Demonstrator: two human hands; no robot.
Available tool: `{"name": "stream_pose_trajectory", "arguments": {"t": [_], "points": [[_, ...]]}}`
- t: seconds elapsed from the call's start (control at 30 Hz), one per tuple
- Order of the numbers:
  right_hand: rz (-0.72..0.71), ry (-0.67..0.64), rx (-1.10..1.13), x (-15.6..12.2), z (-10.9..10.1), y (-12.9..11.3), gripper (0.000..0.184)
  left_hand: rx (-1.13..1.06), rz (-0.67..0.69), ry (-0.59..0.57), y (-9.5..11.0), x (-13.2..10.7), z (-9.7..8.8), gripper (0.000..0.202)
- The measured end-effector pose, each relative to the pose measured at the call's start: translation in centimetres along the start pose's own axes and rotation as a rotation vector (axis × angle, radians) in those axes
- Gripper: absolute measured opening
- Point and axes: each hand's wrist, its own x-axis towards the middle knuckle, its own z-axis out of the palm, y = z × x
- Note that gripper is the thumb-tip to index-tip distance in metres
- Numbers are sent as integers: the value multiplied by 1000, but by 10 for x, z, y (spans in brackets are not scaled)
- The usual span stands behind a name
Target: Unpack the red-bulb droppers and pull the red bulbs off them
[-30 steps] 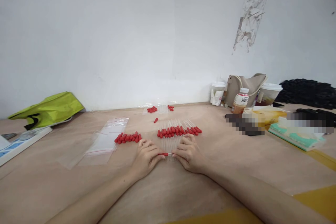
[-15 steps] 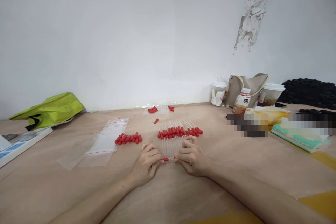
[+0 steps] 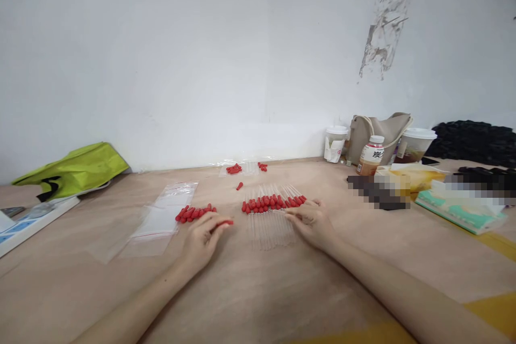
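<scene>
At nine o'clock of the clear tubes (image 3: 266, 234), my left grip (image 3: 200, 237) pinches a red bulb (image 3: 228, 222); at two, my right grip (image 3: 315, 222) seems closed on another tube (image 3: 279, 211). Fitting appears in hand, calling for alignment.

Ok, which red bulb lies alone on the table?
The lone bulb just in front of the far clear plastic; the others lie in groups, bar one in the left hand.

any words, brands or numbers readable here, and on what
"炭" on the bottle; the next character is cut off, smaller print unreadable.
Red mark on the left cup: too small.
Any print on the green-and-white packet: too blurred.
</scene>
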Motion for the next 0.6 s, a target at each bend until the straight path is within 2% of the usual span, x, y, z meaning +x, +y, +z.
{"name": "stream_pose_trajectory", "arguments": {"t": [0.1, 0.2, 0.33, 0.47, 0.6], "points": [[135, 4, 21, 5, -3, 10, 24, 30, -193, 150, -16, 11, -16, 29], [155, -47, -76, 6, -9, 13, 24, 55, -414, 254, -45, 18, -38, 38], [47, -98, -271, 3, -14, 4, 22, -97, -657, 218, -84, 16, -61, 46], [-61, -119, -360, -2, -10, -1, 23, 31, -693, 289, -106, 10, -67, 45], [-88, -118, -398, -4, -5, 3, 24, 85, -680, 274, -113, 6, -65, 41]]}}
